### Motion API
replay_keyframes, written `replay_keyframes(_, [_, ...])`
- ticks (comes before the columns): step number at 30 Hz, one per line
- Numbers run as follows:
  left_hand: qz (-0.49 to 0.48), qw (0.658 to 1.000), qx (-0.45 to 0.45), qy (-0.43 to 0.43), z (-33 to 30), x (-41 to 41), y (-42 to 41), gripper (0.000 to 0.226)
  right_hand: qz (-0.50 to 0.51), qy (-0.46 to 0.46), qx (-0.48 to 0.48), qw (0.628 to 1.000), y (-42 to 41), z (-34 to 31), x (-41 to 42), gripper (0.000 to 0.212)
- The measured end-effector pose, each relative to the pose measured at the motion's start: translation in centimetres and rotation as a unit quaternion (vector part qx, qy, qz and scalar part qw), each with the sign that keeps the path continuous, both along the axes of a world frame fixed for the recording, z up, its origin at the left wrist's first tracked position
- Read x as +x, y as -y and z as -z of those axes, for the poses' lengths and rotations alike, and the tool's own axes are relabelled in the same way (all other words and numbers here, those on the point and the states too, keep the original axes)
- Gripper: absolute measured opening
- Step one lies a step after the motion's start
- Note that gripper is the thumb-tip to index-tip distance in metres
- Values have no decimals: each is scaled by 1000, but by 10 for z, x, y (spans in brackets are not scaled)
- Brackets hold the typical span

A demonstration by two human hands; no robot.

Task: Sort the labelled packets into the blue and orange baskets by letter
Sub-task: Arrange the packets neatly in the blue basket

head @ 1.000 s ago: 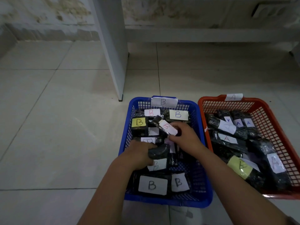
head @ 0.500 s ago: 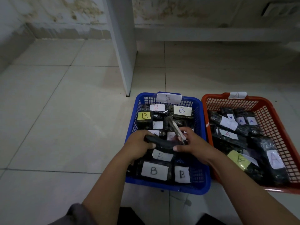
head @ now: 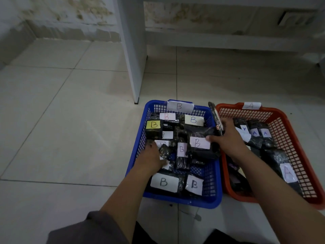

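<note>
Two baskets sit side by side on the pale tiled floor (head: 61, 120) in the lower right of the frame. The blue basket (head: 139, 138) is on the left, with a white paper tag (head: 179, 106) marked B on its far rim. The orange basket (head: 299, 148) touches it on the right and carries a tag (head: 251, 105) marked A on its far rim.

The blue basket holds a pile of dark wrapped packets, each with a paper label marked B — a yellow-labelled packet (head: 153, 128) in its upper left corner, a large white-labelled packet (head: 164, 182) at the near edge, and a pink-labelled packet (head: 200, 147) near its right wall. The orange basket holds similar dark packets with A labels (head: 254, 133), plus one long packet (head: 288, 171) along its right side.

The left hand (head: 153, 155) reaches down into the left half of the blue basket, fingers curled among the packets there; whether it actually grips one cannot be told. The right hand (head: 228, 138) is over the seam between the two baskets, fingers closed round a thin dark packet (head: 215, 117) that stands nearly upright, its top rising above the blue basket's right rim. Its label is not readable.

A white furniture leg (head: 133, 50) stands on the floor just behind the blue basket, in the upper middle of the frame — a stained wall (head: 70, 13) runs behind it.
</note>
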State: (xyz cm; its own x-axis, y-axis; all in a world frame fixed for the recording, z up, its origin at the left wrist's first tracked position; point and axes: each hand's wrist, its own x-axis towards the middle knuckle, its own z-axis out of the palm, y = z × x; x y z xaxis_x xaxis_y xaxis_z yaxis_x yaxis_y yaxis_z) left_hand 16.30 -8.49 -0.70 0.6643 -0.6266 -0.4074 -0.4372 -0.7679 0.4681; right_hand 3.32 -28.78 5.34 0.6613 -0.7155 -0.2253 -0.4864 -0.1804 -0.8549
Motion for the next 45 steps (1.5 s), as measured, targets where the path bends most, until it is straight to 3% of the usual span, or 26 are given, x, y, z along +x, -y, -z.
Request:
replay_keyframes(2, [4,999,32,-6,6,0,3,99,0,-23,-57,998,-6,6,6,59])
replay_keyframes(3, [-2,1000,17,-18,7,3,3,99,-4,-37,-100,994,-8,10,8,58])
replay_keyframes(5, [-7,998,-22,-63,5,8,3,83,-28,-78,-217,973,-12,17,9,49])
replay_keyframes(7, [31,997,2,-76,-2,8,1,66,-61,-129,-351,926,-14,21,10,36])
replay_keyframes(9, [64,993,27,-93,-5,8,0,65,-82,-178,-442,876,-14,25,11,33])
replay_keyframes(11, [92,988,32,-118,-6,8,0,65,-98,-205,-478,848,-14,28,12,41])
replay_keyframes(14, [116,982,28,-143,-5,10,-1,66,-128,-160,-432,879,-16,32,12,48])
replay_keyframes(16, [117,983,44,-137,-6,12,-1,71,-147,-127,-324,926,-24,30,14,47])
replay_keyframes(18, [115,986,81,-90,-7,13,1,75,-166,-119,-238,950,-32,29,18,47])
replay_keyframes(23, [144,980,83,-108,-18,7,1,54,-196,-139,-216,946,-39,27,30,50])
replay_keyframes(26, [153,983,72,-68,-28,0,-4,43,-239,-117,-182,947,-35,22,39,49])
replay_keyframes(29, [159,984,67,-37,-45,-10,-15,47,-274,-115,-122,947,-34,15,48,49])
replay_keyframes(33, [172,979,41,-100,-64,-32,-36,60,-306,-152,-97,935,-40,16,63,48])
replay_keyframes(36, [222,974,36,-32,-66,-51,-42,76,-321,-174,-71,928,-45,19,73,44])
replay_keyframes(39, [243,969,41,19,-62,-57,-37,70,-311,-181,-67,931,-50,26,81,42])
replay_keyframes(45, [232,972,33,12,-61,-55,-22,57,-332,-193,-124,915,-63,45,84,48])
